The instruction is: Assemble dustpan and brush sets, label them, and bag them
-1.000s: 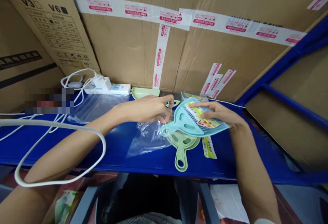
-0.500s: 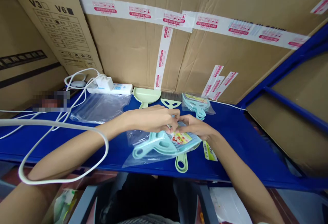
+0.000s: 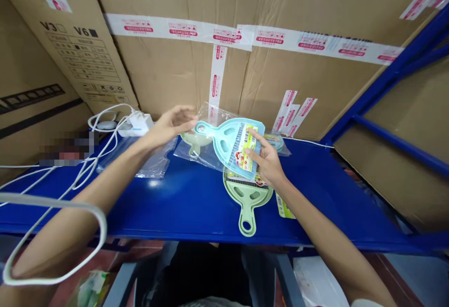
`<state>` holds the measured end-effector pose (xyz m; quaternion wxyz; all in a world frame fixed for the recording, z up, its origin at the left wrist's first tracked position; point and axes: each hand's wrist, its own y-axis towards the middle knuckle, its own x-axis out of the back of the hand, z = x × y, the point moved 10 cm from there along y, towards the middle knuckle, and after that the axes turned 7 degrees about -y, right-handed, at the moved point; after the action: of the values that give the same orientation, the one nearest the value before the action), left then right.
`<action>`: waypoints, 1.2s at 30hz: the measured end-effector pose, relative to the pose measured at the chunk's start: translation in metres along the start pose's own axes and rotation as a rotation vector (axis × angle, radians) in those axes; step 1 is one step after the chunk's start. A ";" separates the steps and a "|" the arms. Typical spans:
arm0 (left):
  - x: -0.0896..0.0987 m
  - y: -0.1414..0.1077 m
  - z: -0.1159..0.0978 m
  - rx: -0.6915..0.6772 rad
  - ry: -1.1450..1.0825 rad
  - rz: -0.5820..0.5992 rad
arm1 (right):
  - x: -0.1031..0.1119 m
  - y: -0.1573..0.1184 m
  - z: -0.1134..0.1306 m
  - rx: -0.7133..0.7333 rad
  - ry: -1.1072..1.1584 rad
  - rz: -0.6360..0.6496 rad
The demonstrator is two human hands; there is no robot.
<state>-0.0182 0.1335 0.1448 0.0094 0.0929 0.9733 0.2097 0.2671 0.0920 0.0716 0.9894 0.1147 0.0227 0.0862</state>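
A light-blue dustpan and brush set (image 3: 224, 141) with a yellow printed label is held up over the table, its handle pointing left. My right hand (image 3: 268, 159) grips its wide end, thumb and fingers over the label. My left hand (image 3: 177, 122) is by the handle's tip, fingers stretched and apart; whether the thumb touches it I cannot tell. A clear plastic bag (image 3: 213, 114) spreads behind the set; whether it still encloses any part is unclear. Below lies a green dustpan and brush set (image 3: 247, 199), its top partly covered by the blue one.
Another green dustpan (image 3: 194, 150) shows through the bag at the back. A bagged blue set (image 3: 275, 142) is behind my right hand. Clear bags (image 3: 152, 169), a power strip (image 3: 136, 124) and white cables (image 3: 84, 171) occupy the left. Cardboard (image 3: 168, 73) walls the blue table's (image 3: 157, 213) back.
The blue set has been raised and turned, its label side towards me. My hands have moved apart, the left to the handle end. The green set beneath is now largely uncovered.
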 end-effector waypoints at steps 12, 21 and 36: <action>-0.064 -0.059 0.085 0.388 -0.593 0.172 | -0.028 -0.013 0.000 0.078 -0.206 0.091; -0.022 -0.040 0.065 0.230 -0.444 0.017 | -0.028 -0.015 0.003 0.084 -0.298 0.036; -0.013 -0.047 0.092 0.434 -0.590 -0.249 | 0.013 -0.003 -0.003 -0.058 -0.104 -0.216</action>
<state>-0.0083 0.1265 0.0410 0.2945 0.0303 0.9544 -0.0394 0.2803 0.0921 0.0674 0.9957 0.0871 -0.0190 -0.0265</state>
